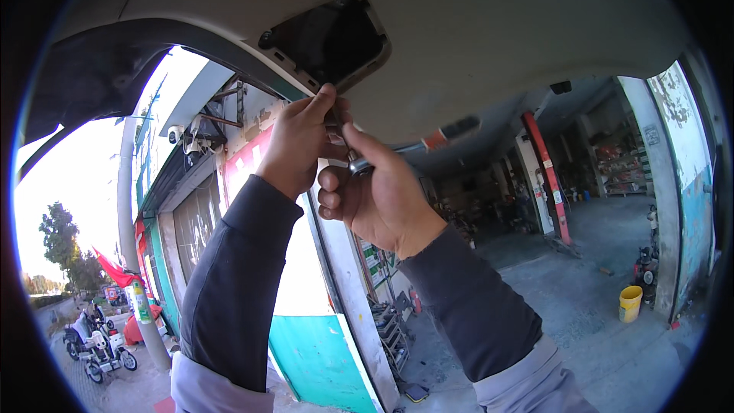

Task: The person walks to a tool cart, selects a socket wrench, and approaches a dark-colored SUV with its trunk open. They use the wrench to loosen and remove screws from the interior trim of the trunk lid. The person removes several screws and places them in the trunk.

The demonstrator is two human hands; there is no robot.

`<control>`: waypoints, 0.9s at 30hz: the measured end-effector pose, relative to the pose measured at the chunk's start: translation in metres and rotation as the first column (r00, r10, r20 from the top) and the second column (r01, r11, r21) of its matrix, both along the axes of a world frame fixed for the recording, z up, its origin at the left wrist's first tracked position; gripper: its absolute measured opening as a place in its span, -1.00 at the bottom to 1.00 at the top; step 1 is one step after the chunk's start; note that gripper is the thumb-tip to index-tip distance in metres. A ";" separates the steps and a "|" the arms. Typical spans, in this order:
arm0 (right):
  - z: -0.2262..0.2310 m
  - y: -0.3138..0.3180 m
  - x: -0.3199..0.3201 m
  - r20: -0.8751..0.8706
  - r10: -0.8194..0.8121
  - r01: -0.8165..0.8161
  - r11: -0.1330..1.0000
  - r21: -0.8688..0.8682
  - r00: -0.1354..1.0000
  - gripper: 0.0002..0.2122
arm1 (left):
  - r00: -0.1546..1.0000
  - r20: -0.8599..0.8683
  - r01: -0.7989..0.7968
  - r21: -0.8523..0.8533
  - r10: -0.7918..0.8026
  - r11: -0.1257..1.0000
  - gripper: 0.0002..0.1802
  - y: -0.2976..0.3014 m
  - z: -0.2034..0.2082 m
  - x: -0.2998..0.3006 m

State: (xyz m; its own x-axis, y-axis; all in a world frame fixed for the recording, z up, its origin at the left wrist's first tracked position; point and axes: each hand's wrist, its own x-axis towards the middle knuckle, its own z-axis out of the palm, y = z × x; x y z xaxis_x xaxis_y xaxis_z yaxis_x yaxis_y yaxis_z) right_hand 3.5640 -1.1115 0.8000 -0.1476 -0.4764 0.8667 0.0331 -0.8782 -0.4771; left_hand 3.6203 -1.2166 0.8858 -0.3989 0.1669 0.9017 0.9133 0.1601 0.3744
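Both my arms reach up to the underside of a pale raised panel (474, 38), which has a dark, roughly rectangular opening (325, 40). Just below this opening's lower edge, my left hand (300, 141) has its fingers closed round the upright shaft of a ratchet wrench. My right hand (386, 195) is wrapped about the head of that ratchet wrench (413, 148). Its handle sticks out to the right, with an orange-red band and a dark, motion-blurred end. My fingers and the opening's edge hide the shaft's upper tip.
On the right, a garage interior holds a red post (547, 176), shelves (618, 164) and a yellow bucket (630, 304). A white and green wall (321, 352) stands below my arms. Parked scooters (99, 344) and a pole (126, 206) are outside at left.
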 end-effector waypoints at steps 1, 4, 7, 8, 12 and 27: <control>-0.001 -0.002 -0.002 0.070 0.048 -0.049 0.999 0.009 0.996 -0.63 | 0.999 0.005 -0.031 0.018 0.031 0.999 -0.58 0.000 -0.001 0.001; -0.001 -0.008 -0.005 -0.011 -0.176 0.176 0.982 0.074 0.984 -0.65 | 0.998 0.052 -0.044 0.009 0.043 0.999 -0.57 -0.003 -0.002 0.001; 0.004 -0.004 -0.007 -0.129 -0.870 0.765 0.481 -0.429 0.475 -0.75 | 1.000 0.001 0.010 -0.008 -0.010 1.000 -0.57 -0.008 0.001 -0.006; 0.006 -0.002 -0.007 -0.013 -0.999 0.840 0.043 -0.541 0.042 -0.79 | 1.000 -0.004 -0.031 -0.017 0.031 0.999 -0.57 -0.009 0.002 -0.010; 0.004 0.003 -0.004 0.158 -0.718 0.502 -0.609 -0.615 -0.678 -0.75 | 0.994 -0.019 -0.111 -0.043 0.110 0.993 -0.58 -0.010 0.005 -0.015; 0.003 -0.004 -0.015 -0.083 -0.996 0.842 0.060 -0.537 0.019 -0.82 | 0.999 0.025 -0.024 -0.004 0.024 1.000 -0.57 -0.008 -0.004 -0.001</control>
State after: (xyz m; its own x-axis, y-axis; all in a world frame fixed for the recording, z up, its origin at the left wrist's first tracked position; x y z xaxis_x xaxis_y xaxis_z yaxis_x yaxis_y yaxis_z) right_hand 3.5494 -1.1152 0.8026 0.0641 0.0665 0.9957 -0.9960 -0.0574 0.0680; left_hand 3.6191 -1.2250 0.8819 -0.4252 0.1604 0.8908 0.8996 0.1831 0.3965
